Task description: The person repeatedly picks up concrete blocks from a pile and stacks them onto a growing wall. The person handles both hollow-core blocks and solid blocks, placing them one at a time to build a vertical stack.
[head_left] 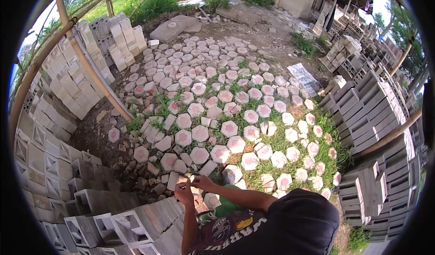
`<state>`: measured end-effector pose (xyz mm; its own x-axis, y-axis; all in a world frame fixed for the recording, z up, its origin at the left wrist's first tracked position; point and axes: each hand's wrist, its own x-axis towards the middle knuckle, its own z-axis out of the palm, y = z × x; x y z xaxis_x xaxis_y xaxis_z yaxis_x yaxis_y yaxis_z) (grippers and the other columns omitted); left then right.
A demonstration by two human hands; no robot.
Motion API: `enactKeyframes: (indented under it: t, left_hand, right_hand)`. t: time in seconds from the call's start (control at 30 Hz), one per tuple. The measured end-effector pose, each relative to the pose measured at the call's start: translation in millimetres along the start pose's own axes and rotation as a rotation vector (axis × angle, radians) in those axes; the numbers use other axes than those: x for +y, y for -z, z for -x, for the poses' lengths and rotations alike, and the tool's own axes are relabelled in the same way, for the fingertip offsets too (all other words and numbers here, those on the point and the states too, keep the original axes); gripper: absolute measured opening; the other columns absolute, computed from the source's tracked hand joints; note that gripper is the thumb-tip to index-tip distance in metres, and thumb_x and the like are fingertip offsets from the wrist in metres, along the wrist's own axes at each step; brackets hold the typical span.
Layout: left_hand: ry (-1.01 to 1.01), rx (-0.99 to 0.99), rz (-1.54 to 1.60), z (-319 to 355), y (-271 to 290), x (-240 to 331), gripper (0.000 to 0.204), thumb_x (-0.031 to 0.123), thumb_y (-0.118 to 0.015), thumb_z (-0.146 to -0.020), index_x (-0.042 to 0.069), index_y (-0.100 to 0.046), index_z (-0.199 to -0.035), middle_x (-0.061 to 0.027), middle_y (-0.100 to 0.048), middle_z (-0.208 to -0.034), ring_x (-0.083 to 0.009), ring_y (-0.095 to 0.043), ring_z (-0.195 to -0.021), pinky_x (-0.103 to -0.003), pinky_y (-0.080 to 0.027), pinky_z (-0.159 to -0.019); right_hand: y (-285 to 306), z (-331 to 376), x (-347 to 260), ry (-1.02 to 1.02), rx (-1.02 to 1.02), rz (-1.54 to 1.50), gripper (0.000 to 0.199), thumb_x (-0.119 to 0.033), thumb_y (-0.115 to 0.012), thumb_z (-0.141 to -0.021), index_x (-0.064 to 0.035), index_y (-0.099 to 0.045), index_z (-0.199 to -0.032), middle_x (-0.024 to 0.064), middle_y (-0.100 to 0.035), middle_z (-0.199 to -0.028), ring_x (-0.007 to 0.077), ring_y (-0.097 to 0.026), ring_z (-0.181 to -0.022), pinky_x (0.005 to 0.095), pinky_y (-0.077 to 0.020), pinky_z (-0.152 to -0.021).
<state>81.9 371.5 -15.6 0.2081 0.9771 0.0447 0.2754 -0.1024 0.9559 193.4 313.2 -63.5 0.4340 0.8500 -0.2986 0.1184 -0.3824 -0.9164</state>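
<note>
I watched both hands meet above the hexagonal pavers (pixel 229 129): left hand (pixel 184 193) and right hand (pixel 202 181) pinched a small pale piece (pixel 192 179) together; I judged a steady two-handed grip best.

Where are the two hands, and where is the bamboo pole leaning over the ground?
left hand (pixel 184 193), head view, on the back of the hand.
right hand (pixel 203 182), head view, on the knuckles.
bamboo pole (pixel 93 71), head view, midway along its shaft.
</note>
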Motion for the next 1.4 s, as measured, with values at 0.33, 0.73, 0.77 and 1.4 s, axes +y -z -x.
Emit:
enactKeyframes:
  t: [0.33,0.73,0.77,1.4]
  left_hand:
    - [-0.196,-0.698,0.012,-0.1,-241.3,89.6,0.049,0.028,-0.059,-0.092,0.002,-0.045,-0.053,-0.0032,-0.052,-0.053,-0.01,-0.044,-0.044,-0.026,-0.034,-0.045]
    - [0.012,-1.222,-0.161,41.4,-471.3,158.9,0.032,0.03,-0.053,-0.095,-0.001,-0.059,-0.087,-0.0007,-0.05,-0.056,-0.0064,-0.042,-0.04,-0.023,-0.032,-0.035]
    - [-0.021,-1.249,-0.17,47.7,-495.2,163.2,0.034,0.03,-0.055,-0.095,-0.001,-0.06,-0.083,0.0002,-0.048,-0.053,-0.007,-0.043,-0.04,-0.024,-0.032,-0.036]
    - [0.389,-1.757,0.145,272.0,-998.7,413.5,0.076,0.056,-0.04,-0.093,-0.002,-0.03,-0.141,-0.019,-0.036,-0.142,-0.0257,-0.036,-0.132,-0.034,-0.027,-0.108]
  right_hand:
    - [269.6,8.2,65.3,-0.265,0.446,-0.457,0.053,-0.048,-0.052,-0.092,-0.0011,-0.061,-0.07,0.0044,-0.057,-0.056,0.0133,-0.059,-0.053,0.0284,-0.049,-0.053]
    - [429.6,63.5,109.1,-0.44,0.93,-0.596,0.054,-0.054,-0.055,-0.088,-0.003,-0.069,-0.075,0.0027,-0.051,-0.049,0.0113,-0.046,-0.04,0.029,-0.0386,-0.044]
    - [444.8,66.8,113.0,-0.459,0.982,-0.609,0.058,-0.057,-0.054,-0.087,-0.0034,-0.069,-0.071,0.0023,-0.049,-0.047,0.0117,-0.045,-0.04,0.0297,-0.0375,-0.044]
    - [982.7,84.2,177.1,-0.034,1.342,-1.235,0.076,-0.058,-0.022,-0.097,0.0015,-0.024,-0.145,0.0146,-0.026,-0.151,0.025,-0.019,-0.141,0.0342,-0.0153,-0.114]
